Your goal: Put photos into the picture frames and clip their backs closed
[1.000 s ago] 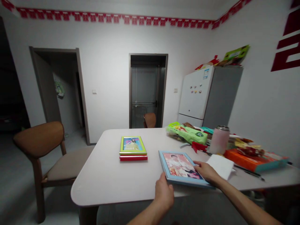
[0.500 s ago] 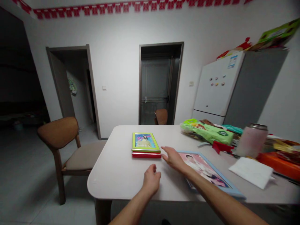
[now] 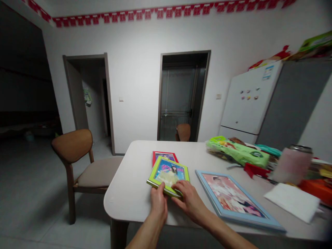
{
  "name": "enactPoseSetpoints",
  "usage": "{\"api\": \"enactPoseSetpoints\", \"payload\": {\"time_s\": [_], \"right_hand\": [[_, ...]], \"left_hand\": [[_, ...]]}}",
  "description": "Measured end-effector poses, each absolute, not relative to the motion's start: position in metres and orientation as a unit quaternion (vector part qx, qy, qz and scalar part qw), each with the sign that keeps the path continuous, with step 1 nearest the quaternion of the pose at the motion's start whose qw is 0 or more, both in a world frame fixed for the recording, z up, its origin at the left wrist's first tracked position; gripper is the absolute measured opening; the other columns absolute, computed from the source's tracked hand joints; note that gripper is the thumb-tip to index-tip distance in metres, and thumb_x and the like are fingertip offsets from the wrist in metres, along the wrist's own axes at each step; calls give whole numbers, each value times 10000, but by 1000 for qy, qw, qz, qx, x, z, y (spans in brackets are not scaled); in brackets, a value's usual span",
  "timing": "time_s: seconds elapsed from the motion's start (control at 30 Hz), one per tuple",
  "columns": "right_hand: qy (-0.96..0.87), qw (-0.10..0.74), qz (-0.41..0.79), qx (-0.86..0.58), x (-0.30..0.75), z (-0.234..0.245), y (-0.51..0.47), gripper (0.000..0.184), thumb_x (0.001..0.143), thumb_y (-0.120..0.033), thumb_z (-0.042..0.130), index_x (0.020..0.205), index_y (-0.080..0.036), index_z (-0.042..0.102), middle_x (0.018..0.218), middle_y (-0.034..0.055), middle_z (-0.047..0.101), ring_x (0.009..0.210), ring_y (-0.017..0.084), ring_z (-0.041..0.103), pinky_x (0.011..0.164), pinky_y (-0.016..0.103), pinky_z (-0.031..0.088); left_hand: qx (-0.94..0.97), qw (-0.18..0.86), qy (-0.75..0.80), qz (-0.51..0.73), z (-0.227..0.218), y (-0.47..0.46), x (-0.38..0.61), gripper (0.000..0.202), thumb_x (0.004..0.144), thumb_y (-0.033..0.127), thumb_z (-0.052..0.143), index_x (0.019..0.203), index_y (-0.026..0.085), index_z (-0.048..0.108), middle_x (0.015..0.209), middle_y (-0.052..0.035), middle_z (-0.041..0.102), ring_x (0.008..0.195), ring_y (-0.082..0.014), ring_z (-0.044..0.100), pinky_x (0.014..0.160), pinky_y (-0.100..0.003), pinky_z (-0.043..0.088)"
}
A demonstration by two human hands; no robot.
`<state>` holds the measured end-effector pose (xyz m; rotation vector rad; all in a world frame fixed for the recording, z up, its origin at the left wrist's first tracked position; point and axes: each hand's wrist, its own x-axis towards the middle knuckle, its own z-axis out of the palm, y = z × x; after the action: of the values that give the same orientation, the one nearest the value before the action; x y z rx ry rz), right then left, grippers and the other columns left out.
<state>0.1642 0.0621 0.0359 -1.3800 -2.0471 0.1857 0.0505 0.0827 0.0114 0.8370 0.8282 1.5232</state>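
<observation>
Both hands grip the near edge of a lime-green photo frame (image 3: 169,172), which is tilted and partly covers a red photo frame (image 3: 165,155) behind it. My left hand (image 3: 158,199) has its thumb on the green frame's front, its fingers hidden beneath. My right hand (image 3: 187,196) curls over the near right corner, fingertips on the rim. To the right, a larger light-blue photo frame (image 3: 237,200) lies picture side up on the white table (image 3: 129,193).
Along the table's right side are a green plastic package (image 3: 240,152), a pinkish jar (image 3: 293,165), a red object (image 3: 256,171), a white folded tissue (image 3: 292,201) and an orange item (image 3: 317,190). A wooden chair (image 3: 75,148) stands to the left, another chair (image 3: 183,132) behind the table.
Both hands have closed on the lime-green frame. It has come off the red frame toward me and turned slightly, uncovering part of the red one. My view has shifted a little left.
</observation>
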Motion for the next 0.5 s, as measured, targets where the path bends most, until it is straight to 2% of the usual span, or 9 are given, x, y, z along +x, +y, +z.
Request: {"api": "enactPoseSetpoints", "payload": {"time_s": [0.13, 0.2, 0.27, 0.33, 0.4, 0.5], "right_hand": [[-610, 494, 316, -534, 168, 57, 41, 491, 691, -458, 469, 1106, -196, 460, 1224, 92, 437, 1120, 223, 388, 926, 382, 302], [-501, 558, 416, -515, 171, 69, 31, 534, 717, -513, 404, 1171, -234, 384, 1255, 70, 416, 1111, 214, 411, 879, 375, 355], [-431, 600, 481, -472, 174, 76, 19, 538, 719, -526, 394, 1182, -254, 364, 1197, 60, 482, 1041, 214, 482, 798, 353, 415], [-400, 611, 525, -438, 179, 77, 7, 511, 710, -496, 421, 1145, -228, 415, 1063, 69, 580, 925, 221, 555, 710, 329, 451], [-390, 587, 562, -434, 186, 73, -1, 458, 684, -431, 468, 1069, -184, 491, 916, 78, 641, 803, 224, 597, 633, 310, 461], [-418, 525, 575, -468, 195, 58, -1, 346, 634, -307, 500, 938, -154, 564, 753, 60, 667, 645, 197, 605, 563, 279, 450]], "left_hand": [[430, 518, 352, 650, 32, 39, 50, 309, 663, 267, 576, 934, 120, 570, 894, -69, 646, 849, -211, 575, 751, -270, 432], [552, 441, 354, 613, 40, 17, 47, 327, 701, 219, 524, 1019, 150, 550, 966, -63, 630, 891, -206, 561, 792, -276, 423], [683, 333, 339, 555, 43, 0, 43, 398, 712, 169, 470, 1109, 176, 502, 1071, -70, 585, 970, -211, 529, 859, -308, 398], [784, 231, 303, 490, 37, -10, 40, 487, 671, 131, 472, 1157, 164, 464, 1157, -97, 524, 1052, -236, 479, 924, -356, 352], [852, 151, 271, 422, 25, -14, 37, 551, 634, 120, 488, 1182, 145, 438, 1194, -125, 482, 1092, -263, 441, 947, -393, 327], [893, 94, 279, 341, 4, -14, 35, 548, 664, 127, 480, 1205, 182, 411, 1202, -118, 473, 1098, -289, 429, 915, -404, 367]]}}
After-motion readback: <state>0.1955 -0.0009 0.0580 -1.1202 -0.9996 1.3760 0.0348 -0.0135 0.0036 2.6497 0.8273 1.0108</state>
